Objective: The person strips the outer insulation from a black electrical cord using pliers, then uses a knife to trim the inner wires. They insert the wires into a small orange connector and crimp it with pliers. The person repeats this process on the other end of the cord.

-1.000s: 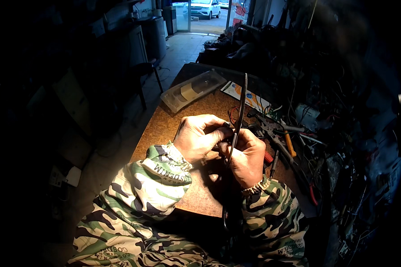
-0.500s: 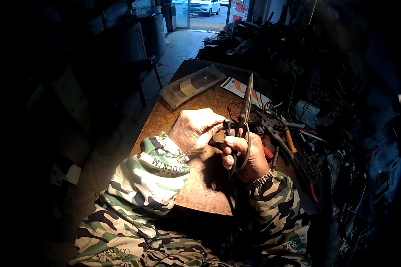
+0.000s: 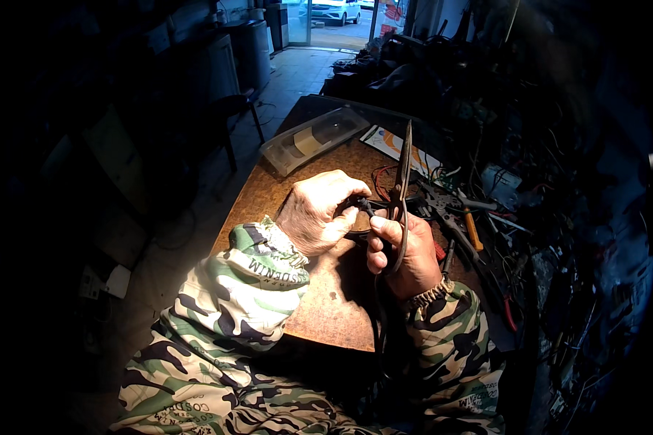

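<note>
My left hand (image 3: 313, 216) pinches the dark end of a black cable (image 3: 364, 204) between thumb and fingers. The exact shape of that end is partly hidden by the fingertips. In my right hand (image 3: 412, 255) is a pair of scissors (image 3: 403, 163), its long blades closed and pointing up and away. One dark looped handle curves over the fingers. The thumb and fingers of the same hand also grip the cable just below my left fingertips. From there the cable hangs down past the table's near edge.
The brown worktop (image 3: 326, 312) lies beneath my hands. A clear plastic tray (image 3: 276, 154) stands at its far left, beside a white and orange card (image 3: 388, 141). Pliers, an orange-handled tool (image 3: 473, 230) and tangled wires crowd the right. A dark stool (image 3: 232, 109) stands beyond on the left.
My left fingers have curled further round the cable's end, which now tilts toward the left hand. The right hand still holds the scissors and has barely shifted.
</note>
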`<state>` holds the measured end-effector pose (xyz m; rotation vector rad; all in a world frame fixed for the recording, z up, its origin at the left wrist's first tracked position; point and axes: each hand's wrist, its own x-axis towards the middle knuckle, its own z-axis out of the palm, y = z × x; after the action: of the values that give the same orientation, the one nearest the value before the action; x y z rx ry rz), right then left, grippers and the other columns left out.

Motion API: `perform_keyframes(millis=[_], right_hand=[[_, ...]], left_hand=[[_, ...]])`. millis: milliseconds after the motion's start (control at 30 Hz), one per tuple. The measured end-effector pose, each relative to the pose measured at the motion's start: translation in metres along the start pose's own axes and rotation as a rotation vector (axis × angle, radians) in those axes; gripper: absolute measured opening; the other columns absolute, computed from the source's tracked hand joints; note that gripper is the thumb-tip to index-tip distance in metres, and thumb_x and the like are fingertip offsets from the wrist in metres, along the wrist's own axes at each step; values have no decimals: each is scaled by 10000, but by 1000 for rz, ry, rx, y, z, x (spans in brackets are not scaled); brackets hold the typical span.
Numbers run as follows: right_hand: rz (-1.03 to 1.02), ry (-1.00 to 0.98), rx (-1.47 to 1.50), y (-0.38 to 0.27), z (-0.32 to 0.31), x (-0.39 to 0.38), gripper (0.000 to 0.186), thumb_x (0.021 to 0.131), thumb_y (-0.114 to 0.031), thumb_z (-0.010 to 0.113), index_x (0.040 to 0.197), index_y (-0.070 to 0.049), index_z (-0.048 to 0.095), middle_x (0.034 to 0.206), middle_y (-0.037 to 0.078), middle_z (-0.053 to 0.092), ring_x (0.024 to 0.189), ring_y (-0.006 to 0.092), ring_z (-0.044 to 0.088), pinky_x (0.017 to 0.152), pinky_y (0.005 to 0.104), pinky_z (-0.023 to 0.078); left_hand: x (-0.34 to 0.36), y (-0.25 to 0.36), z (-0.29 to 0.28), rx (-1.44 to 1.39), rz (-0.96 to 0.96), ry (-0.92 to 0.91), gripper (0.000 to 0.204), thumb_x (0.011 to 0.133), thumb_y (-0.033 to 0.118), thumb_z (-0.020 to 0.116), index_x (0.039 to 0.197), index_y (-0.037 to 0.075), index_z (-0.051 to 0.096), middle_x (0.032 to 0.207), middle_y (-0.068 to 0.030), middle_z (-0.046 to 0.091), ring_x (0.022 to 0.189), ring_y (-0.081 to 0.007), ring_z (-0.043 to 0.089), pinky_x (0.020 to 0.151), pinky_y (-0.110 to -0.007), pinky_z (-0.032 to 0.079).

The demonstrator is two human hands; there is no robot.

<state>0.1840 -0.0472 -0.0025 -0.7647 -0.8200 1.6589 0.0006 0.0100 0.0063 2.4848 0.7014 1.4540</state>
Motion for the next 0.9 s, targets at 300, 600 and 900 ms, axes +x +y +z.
perform_keyframes(millis=[300,600,900], right_hand=[[-304,-42,-624,17,-21,3,162,836,-73,720,900,38,621,726,0,611,593,64,517,528,237,423],[-280,-411,-1072,8,-6,-15,237,798,-105,749,951,28,626,775,205,642,696,319,658,643,372,505],[18,-610,-686,15,-2,-20,179,875,-95,729,991,-12,621,726,22,543,700,96,496,634,287,444]], left_hand=[[-1,7,-14,-203,-406,-588,297,840,93,670,1108,-27,628,923,-134,691,772,-214,676,717,-330,557],[-11,-13,-39,-718,-573,-1203,225,1007,239,560,962,37,648,700,-45,633,583,-165,585,544,-352,466],[-45,14,-46,-813,-186,-659,334,937,127,692,1247,6,657,833,-96,734,667,-198,705,599,-318,562]])
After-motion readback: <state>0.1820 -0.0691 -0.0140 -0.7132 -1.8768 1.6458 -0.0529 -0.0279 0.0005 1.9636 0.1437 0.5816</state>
